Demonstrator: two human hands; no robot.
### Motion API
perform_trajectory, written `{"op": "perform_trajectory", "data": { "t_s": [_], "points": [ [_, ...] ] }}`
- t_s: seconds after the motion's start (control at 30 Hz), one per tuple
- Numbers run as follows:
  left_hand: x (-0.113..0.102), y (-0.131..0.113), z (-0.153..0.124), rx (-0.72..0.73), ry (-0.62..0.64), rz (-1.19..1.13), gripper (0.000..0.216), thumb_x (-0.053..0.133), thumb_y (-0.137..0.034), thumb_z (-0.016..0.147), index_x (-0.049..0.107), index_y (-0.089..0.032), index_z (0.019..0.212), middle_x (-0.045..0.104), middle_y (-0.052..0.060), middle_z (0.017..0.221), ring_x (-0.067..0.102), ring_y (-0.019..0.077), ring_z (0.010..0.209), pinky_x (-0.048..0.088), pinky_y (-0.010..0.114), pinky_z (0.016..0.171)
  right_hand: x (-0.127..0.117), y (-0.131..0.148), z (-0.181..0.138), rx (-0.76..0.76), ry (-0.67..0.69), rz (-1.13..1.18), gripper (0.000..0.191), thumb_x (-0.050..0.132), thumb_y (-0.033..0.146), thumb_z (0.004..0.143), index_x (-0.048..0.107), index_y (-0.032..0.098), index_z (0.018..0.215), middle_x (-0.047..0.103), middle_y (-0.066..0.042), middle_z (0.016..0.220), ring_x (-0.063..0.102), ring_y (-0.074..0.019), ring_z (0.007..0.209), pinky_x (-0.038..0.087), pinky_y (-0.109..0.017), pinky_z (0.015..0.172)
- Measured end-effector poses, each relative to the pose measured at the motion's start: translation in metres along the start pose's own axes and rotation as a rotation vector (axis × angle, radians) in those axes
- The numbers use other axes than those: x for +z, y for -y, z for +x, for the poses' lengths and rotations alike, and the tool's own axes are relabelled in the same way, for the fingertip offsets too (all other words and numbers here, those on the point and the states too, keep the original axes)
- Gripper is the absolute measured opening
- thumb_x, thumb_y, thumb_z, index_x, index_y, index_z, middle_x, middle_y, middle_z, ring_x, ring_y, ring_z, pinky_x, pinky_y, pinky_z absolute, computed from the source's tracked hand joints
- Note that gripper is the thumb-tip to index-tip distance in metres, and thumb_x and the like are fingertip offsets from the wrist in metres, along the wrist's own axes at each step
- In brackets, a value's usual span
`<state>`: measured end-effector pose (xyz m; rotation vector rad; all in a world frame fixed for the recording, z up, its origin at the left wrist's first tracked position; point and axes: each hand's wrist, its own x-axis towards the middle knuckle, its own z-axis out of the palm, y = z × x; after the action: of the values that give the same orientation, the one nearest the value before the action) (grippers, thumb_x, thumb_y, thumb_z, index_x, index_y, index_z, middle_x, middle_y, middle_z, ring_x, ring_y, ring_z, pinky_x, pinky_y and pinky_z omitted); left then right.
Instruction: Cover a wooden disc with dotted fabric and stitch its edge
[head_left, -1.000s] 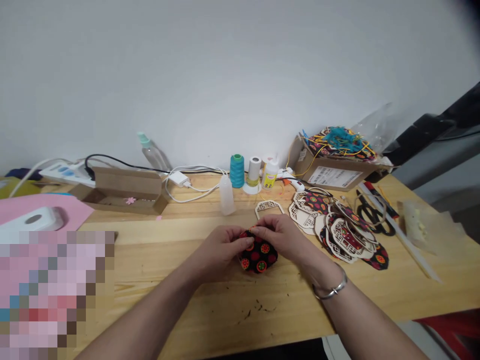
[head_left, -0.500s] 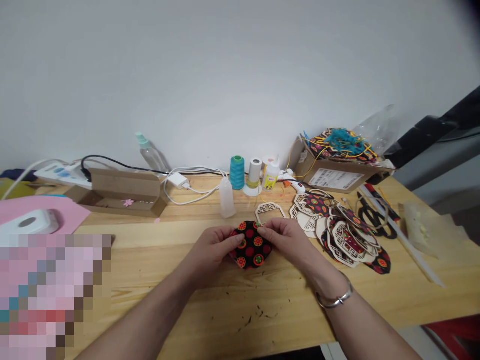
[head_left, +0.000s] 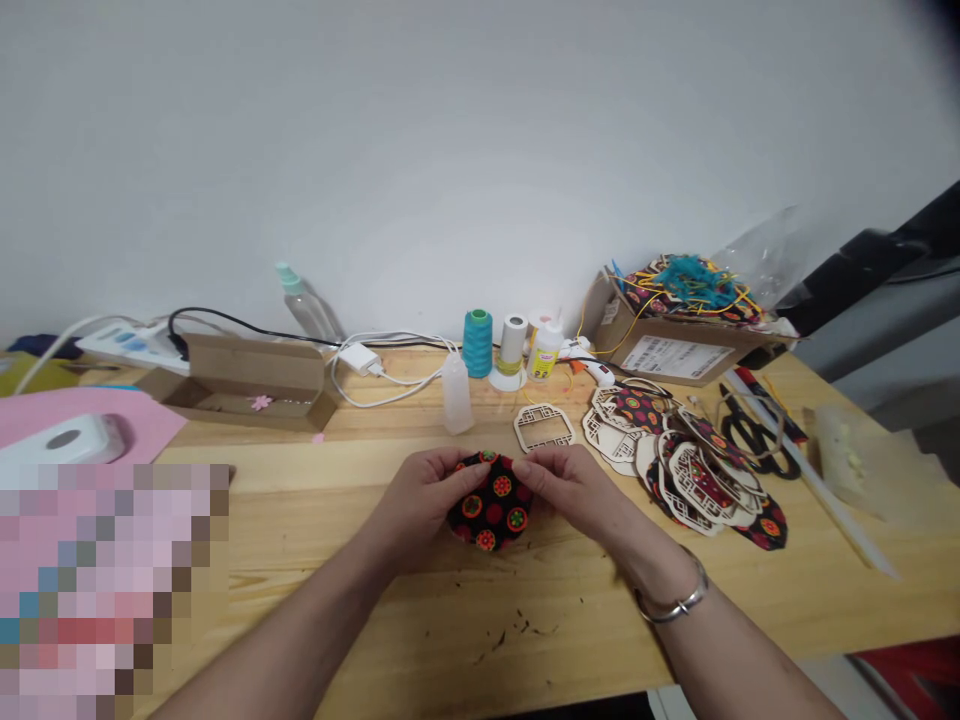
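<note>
A small black fabric piece with red and orange flowers point(head_left: 491, 505) lies on the wooden table point(head_left: 465, 610) between my two hands. My left hand point(head_left: 420, 495) pinches its left edge with closed fingers. Its right edge is pinched by my right hand point(head_left: 574, 485); a silver bracelet point(head_left: 671, 600) sits on that wrist. Just beyond the fabric rests a single laser-cut wooden frame point(head_left: 544, 427).
A pile of wooden frames and fabric pieces point(head_left: 679, 455) and black scissors point(head_left: 750, 435) lie to the right. Thread spools point(head_left: 477, 342), glue bottles point(head_left: 455, 393), a glue gun point(head_left: 592, 370) and two cardboard boxes point(head_left: 247, 380) line the back. Pink paper point(head_left: 142, 425) lies at left.
The fabric piece and both hands have shifted a little left and toward me; the piece now lies flatter, showing more of its flowered face.
</note>
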<state>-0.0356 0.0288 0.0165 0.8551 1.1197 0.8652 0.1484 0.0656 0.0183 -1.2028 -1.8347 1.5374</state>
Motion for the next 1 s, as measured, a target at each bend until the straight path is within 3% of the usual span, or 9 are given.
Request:
{"op": "perform_trajectory", "data": {
  "t_s": [0.13, 0.3, 0.53, 0.63, 0.83, 1.0],
  "points": [
    [-0.0012, -0.0018, 0.0004, -0.020, -0.013, -0.003, 0.026, 0.066, -0.038, 0.072, 0.066, -0.015, 0.085, 0.070, 0.004, 0.070, 0.063, 0.0163, 0.056, 0.045, 0.025, 0.049, 0.0012, -0.0002, 0.0010, 0.021, -0.069, -0.049, 0.031, 0.056, 0.041, 0.079, 0.059, 0.013, 0.067, 0.051, 0.002, 0.057, 0.039, -0.0086, 0.053, 0.029, -0.020, 0.047],
    [0.0004, -0.0019, -0.0021, -0.038, 0.032, 0.038, 0.022, 0.070, -0.035, 0.068, 0.066, -0.013, 0.073, 0.066, 0.001, 0.061, 0.059, 0.0133, 0.051, 0.042, 0.022, 0.046, 0.0020, 0.0002, -0.0006, -0.055, -0.008, -0.147, 0.029, 0.053, 0.037, 0.080, 0.056, 0.015, 0.061, 0.044, 0.005, 0.053, 0.036, -0.0084, 0.051, 0.026, -0.020, 0.046],
    [0.0008, -0.0004, -0.0012, -0.015, -0.017, -0.005, 0.024, 0.065, -0.037, 0.073, 0.067, -0.015, 0.084, 0.069, 0.002, 0.070, 0.061, 0.0140, 0.058, 0.046, 0.024, 0.053, 0.0021, -0.0054, 0.0020, -0.035, -0.027, -0.059, 0.042, 0.039, 0.046, 0.088, 0.052, 0.016, 0.062, 0.043, 0.003, 0.055, 0.036, -0.0092, 0.051, 0.026, -0.022, 0.046],
    [-0.0006, -0.0015, -0.0007, -0.003, -0.040, -0.025, 0.024, 0.065, -0.037, 0.074, 0.067, -0.016, 0.085, 0.069, 0.002, 0.072, 0.062, 0.0145, 0.060, 0.047, 0.024, 0.054, 0.0030, -0.0049, 0.0024, -0.030, -0.045, -0.061, 0.036, 0.046, 0.045, 0.085, 0.057, 0.015, 0.069, 0.048, 0.003, 0.059, 0.039, -0.0095, 0.053, 0.028, -0.021, 0.047],
    [0.0008, -0.0015, -0.0038, -0.056, 0.031, 0.043, 0.023, 0.070, -0.036, 0.067, 0.067, -0.015, 0.077, 0.070, 0.004, 0.068, 0.064, 0.0182, 0.061, 0.047, 0.026, 0.053, 0.0026, 0.0009, -0.0014, -0.089, -0.028, -0.183, 0.028, 0.051, 0.034, 0.082, 0.054, 0.016, 0.062, 0.045, 0.004, 0.055, 0.038, -0.0092, 0.054, 0.028, -0.020, 0.049],
    [0.0045, 0.0005, -0.0048, -0.073, 0.067, 0.066, 0.025, 0.068, -0.038, 0.069, 0.068, -0.014, 0.074, 0.070, 0.005, 0.066, 0.063, 0.0177, 0.059, 0.047, 0.026, 0.054, 0.0025, -0.0002, -0.0020, -0.076, 0.027, -0.173, 0.033, 0.048, 0.037, 0.084, 0.049, 0.017, 0.059, 0.040, 0.005, 0.054, 0.035, -0.0093, 0.053, 0.025, -0.021, 0.047]
  ]
}}
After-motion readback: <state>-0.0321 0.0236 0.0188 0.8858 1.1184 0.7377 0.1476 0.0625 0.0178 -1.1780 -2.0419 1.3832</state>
